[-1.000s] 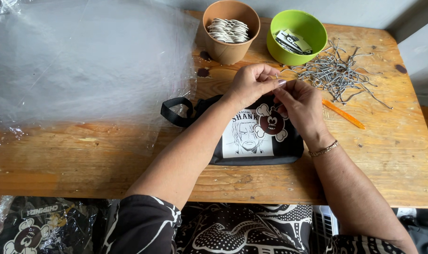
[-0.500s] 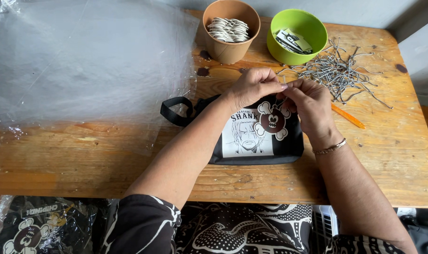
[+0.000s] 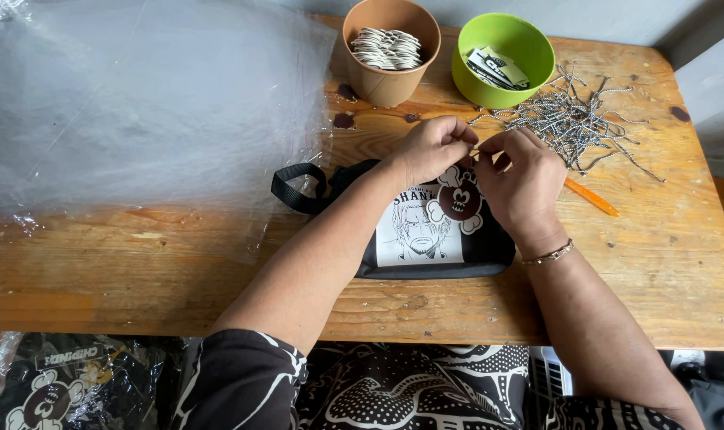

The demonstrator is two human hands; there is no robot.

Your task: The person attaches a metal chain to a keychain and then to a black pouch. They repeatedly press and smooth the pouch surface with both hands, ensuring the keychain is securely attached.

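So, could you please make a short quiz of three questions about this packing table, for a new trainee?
1. True or false: the green bowl stands to the right of the brown paper cup.
2. What lies under both hands? A) a black pouch B) a clear plastic sheet C) a metal tray
3. Fill in: the pile of ball chains lies on the wooden ____.

Key
1. True.
2. A: the left hand and right hand meet over the black pouch, at its skull charm.
3. Table.
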